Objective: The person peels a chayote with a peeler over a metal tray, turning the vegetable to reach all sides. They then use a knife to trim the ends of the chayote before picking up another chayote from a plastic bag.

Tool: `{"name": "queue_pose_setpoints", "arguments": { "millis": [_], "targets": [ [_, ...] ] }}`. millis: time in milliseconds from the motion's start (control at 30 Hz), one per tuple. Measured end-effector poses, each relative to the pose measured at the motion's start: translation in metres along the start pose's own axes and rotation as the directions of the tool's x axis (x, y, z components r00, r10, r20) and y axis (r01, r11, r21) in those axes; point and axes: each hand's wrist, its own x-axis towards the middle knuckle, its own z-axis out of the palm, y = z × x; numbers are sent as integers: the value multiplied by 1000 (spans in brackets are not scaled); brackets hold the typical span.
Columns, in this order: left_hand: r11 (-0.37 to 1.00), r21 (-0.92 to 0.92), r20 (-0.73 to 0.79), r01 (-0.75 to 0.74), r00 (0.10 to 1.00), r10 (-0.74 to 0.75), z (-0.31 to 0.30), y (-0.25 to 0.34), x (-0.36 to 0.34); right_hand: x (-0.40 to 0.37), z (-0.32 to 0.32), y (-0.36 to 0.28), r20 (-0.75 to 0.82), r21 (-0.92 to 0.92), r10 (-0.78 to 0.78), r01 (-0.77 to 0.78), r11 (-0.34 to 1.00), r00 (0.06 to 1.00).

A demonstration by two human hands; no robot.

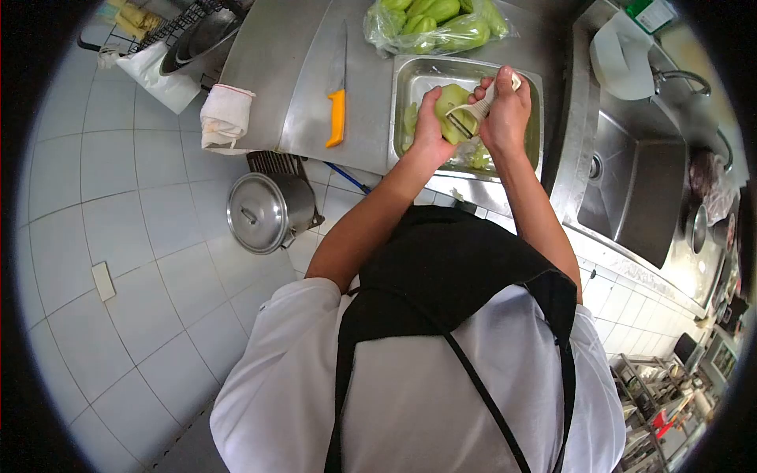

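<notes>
My left hand point(430, 124) is closed around a pale green chayote point(452, 98), gripping it from the side. A white-handled peeler point(493, 93) sits in my right hand point(507, 113), its blade against or very close to the chayote's surface. Both hands are over a rectangular steel tray point(401, 71). Strips of green peel point(478, 156) lie in the tray, and another green piece point(410, 117) is by its left wall. Part of the chayote is hidden behind my fingers and the peeler.
A clear plastic bag of green chayotes point(441, 25) lies behind the tray. Left of it is a knife with an orange handle point(337, 118). A folded cloth point(226, 114) hangs at the counter's corner, above a lidded pot point(260, 213). At right is a sink point(631, 181).
</notes>
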Motion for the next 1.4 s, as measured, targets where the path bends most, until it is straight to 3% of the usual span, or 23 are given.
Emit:
{"name": "queue_pose_setpoints", "arguments": {
  "millis": [167,267,367,467,533,700,767,800,900,933,1033,1167,1300,1400],
  "targets": [
    [999,16,-4,35,999,-35,-5,-5,3,9,-7,13,-102,-76,-43,35,996,994],
    [998,44,2,54,999,-54,-10,-7,-1,18,-11,15,-174,-171,-162,132,976,971],
    [996,69,2,59,998,-60,-11,-15,-14,39,-15,7,-123,-387,-345,275,880,930],
    [992,126,127,10,992,-26,8,-10,-23,69,-70,33,-161,-423,-320,228,877,934],
    [991,132,74,-20,997,10,20,6,-18,72,-66,26,-184,-450,-315,206,869,931],
    [995,100,-7,-4,1000,5,-2,18,-6,80,-60,27,87,-546,-439,411,730,894],
    [997,76,2,34,999,-35,-12,15,1,78,-76,45,269,-648,-394,468,601,879],
    [997,63,-1,45,999,-45,-15,13,0,74,-79,49,242,-736,-271,358,574,932],
    [998,42,35,48,998,-50,-25,15,-3,71,-79,46,94,-500,-237,252,829,967],
    [998,42,44,40,998,-42,-25,14,-7,69,-72,30,145,-487,-233,274,829,962],
    [998,30,124,61,990,-65,-34,10,-9,59,-35,-6,36,-280,-202,204,938,979],
    [991,116,249,74,963,-102,-37,4,-4,45,-3,-24,49,-102,0,6,995,999],
    [981,188,227,44,970,-87,-30,-1,-4,38,4,-14,72,-201,41,-25,979,997],
    [982,188,250,9,967,-57,-25,-1,-10,39,1,-7,56,-235,-29,41,971,998]
  ]
}}
